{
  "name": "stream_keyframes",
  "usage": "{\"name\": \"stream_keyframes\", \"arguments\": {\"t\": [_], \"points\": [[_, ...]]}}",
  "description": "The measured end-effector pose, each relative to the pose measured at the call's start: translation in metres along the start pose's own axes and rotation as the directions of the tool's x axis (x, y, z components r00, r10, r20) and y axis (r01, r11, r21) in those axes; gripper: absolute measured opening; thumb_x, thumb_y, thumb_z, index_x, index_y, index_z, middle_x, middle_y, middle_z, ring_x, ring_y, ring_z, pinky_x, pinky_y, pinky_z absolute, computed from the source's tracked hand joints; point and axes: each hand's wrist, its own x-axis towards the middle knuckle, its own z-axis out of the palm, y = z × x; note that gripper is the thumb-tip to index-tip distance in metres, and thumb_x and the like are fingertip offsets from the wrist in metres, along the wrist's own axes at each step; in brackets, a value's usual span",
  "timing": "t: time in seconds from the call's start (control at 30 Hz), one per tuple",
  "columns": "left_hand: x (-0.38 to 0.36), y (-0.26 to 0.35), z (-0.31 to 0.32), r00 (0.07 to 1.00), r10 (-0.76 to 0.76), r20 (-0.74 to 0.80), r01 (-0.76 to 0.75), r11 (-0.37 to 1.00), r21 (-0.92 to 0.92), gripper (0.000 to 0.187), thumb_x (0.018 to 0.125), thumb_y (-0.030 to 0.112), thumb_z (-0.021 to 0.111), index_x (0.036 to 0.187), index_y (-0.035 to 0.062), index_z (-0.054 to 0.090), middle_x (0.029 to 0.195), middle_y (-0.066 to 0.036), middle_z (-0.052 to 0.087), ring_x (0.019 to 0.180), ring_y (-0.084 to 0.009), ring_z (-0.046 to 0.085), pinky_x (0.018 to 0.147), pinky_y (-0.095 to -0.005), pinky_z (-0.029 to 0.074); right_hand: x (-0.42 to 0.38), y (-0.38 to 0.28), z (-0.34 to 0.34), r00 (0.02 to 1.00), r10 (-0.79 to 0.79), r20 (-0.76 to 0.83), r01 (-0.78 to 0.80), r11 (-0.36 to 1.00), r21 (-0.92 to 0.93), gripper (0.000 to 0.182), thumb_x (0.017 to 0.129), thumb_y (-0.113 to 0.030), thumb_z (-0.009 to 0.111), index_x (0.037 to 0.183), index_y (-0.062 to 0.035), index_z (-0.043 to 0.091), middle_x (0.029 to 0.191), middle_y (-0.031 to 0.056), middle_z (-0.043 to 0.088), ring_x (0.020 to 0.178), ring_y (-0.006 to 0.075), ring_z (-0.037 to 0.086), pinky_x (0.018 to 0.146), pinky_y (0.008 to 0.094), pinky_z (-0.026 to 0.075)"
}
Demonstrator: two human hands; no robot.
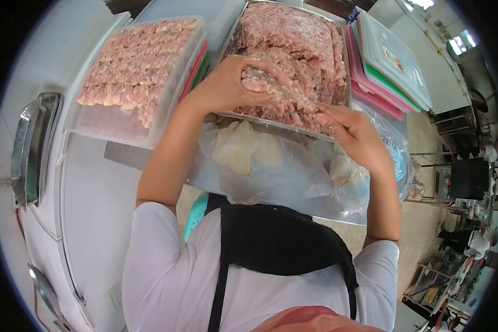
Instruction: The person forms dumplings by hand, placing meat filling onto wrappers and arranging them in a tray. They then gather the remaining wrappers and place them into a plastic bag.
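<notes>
My left hand (231, 83) is curled around a wrapper filled with minced meat (254, 83), over the near left part of a metal tray (349, 91). My right hand (355, 133) grips a narrow, meat-smeared tool (300, 100) that points left to the meat in my left hand. Its exact kind is hidden by the meat. Raw minced meat (293, 33) is heaped in the tray. Pale, thin dough wrappers (243, 146) lie on plastic sheeting (293, 171) between the tray and my body.
At left, a plastic box (99, 119) holds rows of meat-filled dumplings (144, 55). Stacked plastic lids (393, 61) stand to the right of the tray. A plastic bag (395, 146) lies near my right forearm. Another person (476, 242) is far off at right.
</notes>
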Motion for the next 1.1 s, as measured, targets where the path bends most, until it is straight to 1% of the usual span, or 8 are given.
{"name": "stream_keyframes", "arguments": {"t": [0.1,0.2,0.3,0.6,0.7,0.83,0.9,1.1], "points": [[0.0,0.004,0.004,0.998,-0.037,0.048,0.029,0.986,0.162,0.055,0.07,0.025,0.079,0.118,0.0039,0.062,0.114,-0.013,0.064,0.109,-0.0237,0.061,0.093,-0.0339,0.046,0.005,0.032,0.011,0.996,-0.069,0.048,0.071,0.997,-0.04,0.028,0.092,-0.017,0.058,0.113,0.001,0.063,0.104,0.0187,0.066,0.087,0.0303,0.062,0.079,0.0343,0.048],[-0.001,-0.017,0.021,0.967,-0.205,-0.153,0.196,0.978,-0.07,0.058,0.071,0.031,0.079,0.115,-0.002,0.062,0.11,-0.015,0.065,0.103,-0.0281,0.063,0.091,-0.0342,0.047,0.011,0.029,-0.006,0.996,0.045,-0.073,-0.064,0.954,-0.292,0.028,0.089,-0.014,0.06,0.114,-0.0024,0.064,0.109,0.0198,0.064,0.091,0.0354,0.061,0.082,0.0377,0.048],[0.009,-0.055,0.02,0.96,-0.096,-0.263,0.115,0.992,0.058,0.063,0.071,0.037,0.078,0.115,-0.0052,0.061,0.11,-0.017,0.064,0.104,-0.0307,0.061,0.092,-0.0354,0.046,0.004,0.029,0.007,0.958,-0.246,-0.146,0.183,0.919,-0.35,0.029,0.085,-0.009,0.061,0.114,-0.0071,0.065,0.106,0.0195,0.064,0.094,0.0367,0.061,0.082,0.0397,0.049],[-0.023,-0.025,0.001,0.967,-0.158,-0.202,0.173,0.983,0.061,0.076,0.077,0.016,0.074,0.142,0.0101,0.036,0.139,-0.013,0.047,0.129,-0.0217,0.042,0.107,-0.0343,0.033,0.027,0.076,0.0,0.995,0.085,-0.058,-0.102,0.782,-0.615,0.024,0.087,-0.02,0.057,0.107,-0.0129,0.068,0.091,0.0136,0.066,0.089,0.0333,0.062,0.076,0.0437,0.049],[-0.031,-0.012,0.012,0.858,0.1,-0.505,-0.031,0.989,0.143,0.075,0.076,0.012,0.075,0.141,0.008,0.039,0.142,-0.011,0.043,0.129,-0.0199,0.041,0.106,-0.0338,0.033,0.044,0.052,0.006,0.997,-0.075,-0.006,0.058,0.816,-0.576,0.02,0.088,-0.022,0.056,0.096,-0.0108,0.069,0.088,0.0134,0.066,0.085,0.033,0.063,0.074,0.0439,0.05],[-0.029,-0.024,0.012,0.758,0.016,-0.652,-0.065,0.997,-0.052,0.049,0.077,0.013,0.076,0.119,0.0018,0.055,0.113,-0.011,0.061,0.106,-0.0214,0.055,0.092,-0.032,0.044,0.081,0.028,0.048,0.987,-0.058,0.148,0.15,0.641,-0.752,0.025,0.09,-0.029,0.055,0.087,-0.008,0.069,0.08,0.0139,0.065,0.076,0.0352,0.063,0.069,0.044,0.05],[-0.034,-0.024,0.015,0.8,-0.19,-0.569,0.032,0.961,-0.276,0.042,0.076,0.014,0.077,0.112,0.0003,0.059,0.101,-0.009,0.065,0.095,-0.0186,0.059,0.087,-0.0311,0.046,0.079,0.01,0.072,0.97,-0.073,0.231,0.223,0.644,-0.731,0.03,0.092,-0.032,0.053,0.081,-0.0074,0.067,0.077,0.0136,0.065,0.074,0.0345,0.063,0.066,0.0443,0.05],[-0.039,-0.033,0.014,0.773,-0.2,-0.602,0.147,0.98,-0.138,0.042,0.076,0.021,0.077,0.108,-0.0003,0.061,0.096,-0.009,0.064,0.089,-0.0181,0.059,0.083,-0.031,0.047,0.054,0.054,0.053,0.978,0.027,0.205,0.045,0.94,-0.339,0.034,0.094,-0.032,0.054,0.083,-0.0024,0.068,0.072,0.0137,0.065,0.07,0.0293,0.063,0.065,0.0363,0.049]]}}
